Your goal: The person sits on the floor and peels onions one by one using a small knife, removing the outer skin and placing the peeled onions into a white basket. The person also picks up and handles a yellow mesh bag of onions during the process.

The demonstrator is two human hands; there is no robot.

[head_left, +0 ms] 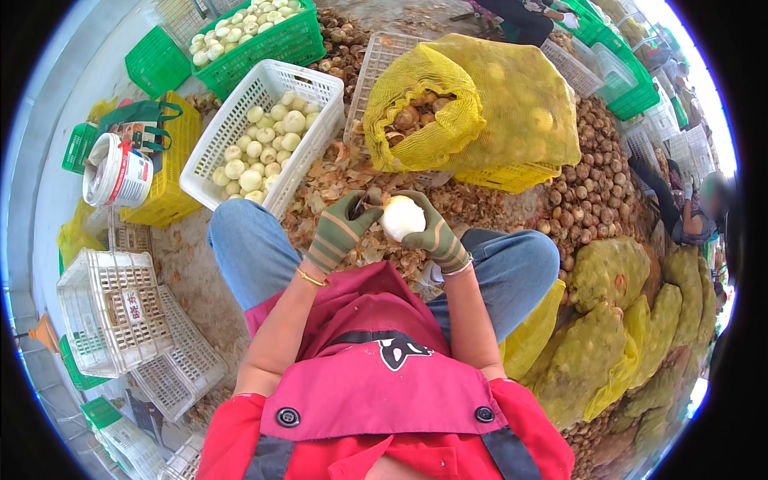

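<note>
A white, mostly peeled onion [402, 220] sits in my right hand [438, 238], its gloved fingers wrapped round the far and right sides. Some brown skin shows at the onion's upper left. My left hand [342, 230], in a matching green striped glove, is closed close beside the onion. Something small and dark pokes out at its fingers, too little of it visible to name. Beyond my hands stands a white crate [200, 166] with peeled onions [268, 148] in it. Loose onion skins [316, 180] cover the ground under and around my hands.
An open yellow mesh sack [520, 104] of unpeeled onions lies on crates ahead. Loose brown onions [592, 172] and more full sacks [588, 360] fill the right. At left are a white bucket [132, 178], a yellow crate [182, 132] and stacked white crates [104, 308]. Other people work farther off.
</note>
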